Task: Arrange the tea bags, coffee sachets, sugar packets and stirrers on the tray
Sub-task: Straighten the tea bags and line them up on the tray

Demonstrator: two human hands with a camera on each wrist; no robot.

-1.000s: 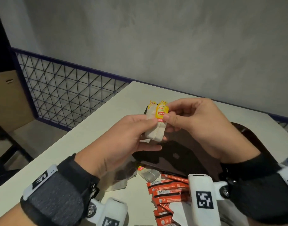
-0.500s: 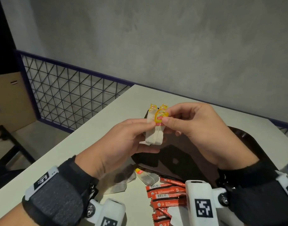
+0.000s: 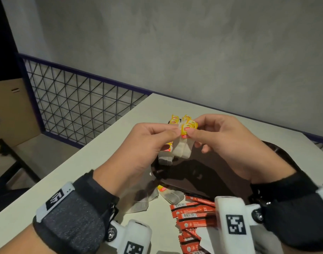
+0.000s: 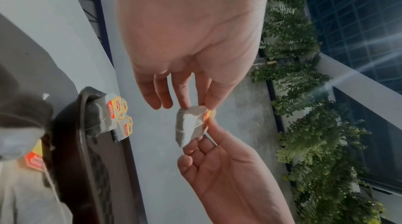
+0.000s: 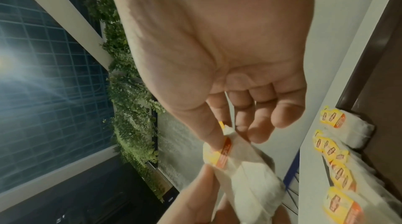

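Item: tea bag (image 3: 182, 145), pinched at its yellow tag by both my left hand (image 3: 148, 143) and right hand (image 3: 221, 142), held above the tray (image 3: 221, 173) near its 11 o'clock rim. Long axis upright, tag up. Step: tea bags. Next, I judge: lay it beside the bags (image 4: 113, 117) at that rim.

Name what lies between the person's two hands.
A tea bag with a yellow tag, pinched between the left hand and right hand above the tray; all views show it.
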